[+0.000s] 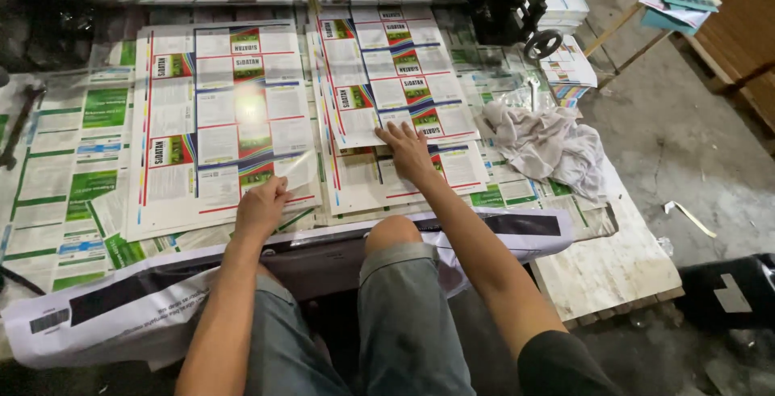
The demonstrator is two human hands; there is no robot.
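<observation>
Two stacks of glossy printed sheets with red, green and white panels lie side by side on a work table. My left hand [260,205] pinches the near right corner of the left stack [214,113], lifting the top sheet's corner a little. My right hand [406,150] rests flat, fingers spread, on the lower part of the right stack [387,73], pressing it down. Under both stacks, older green and white printed sheets [69,170] cover the table. My knees in grey shorts sit against the table's near edge.
A crumpled grey-white rag [545,142] lies right of the right stack. A dark machine with a hand wheel [542,43] stands at the back right. A white and black plastic sheet [145,299] hangs over the near edge. Wooden boards [605,263] and concrete floor lie right.
</observation>
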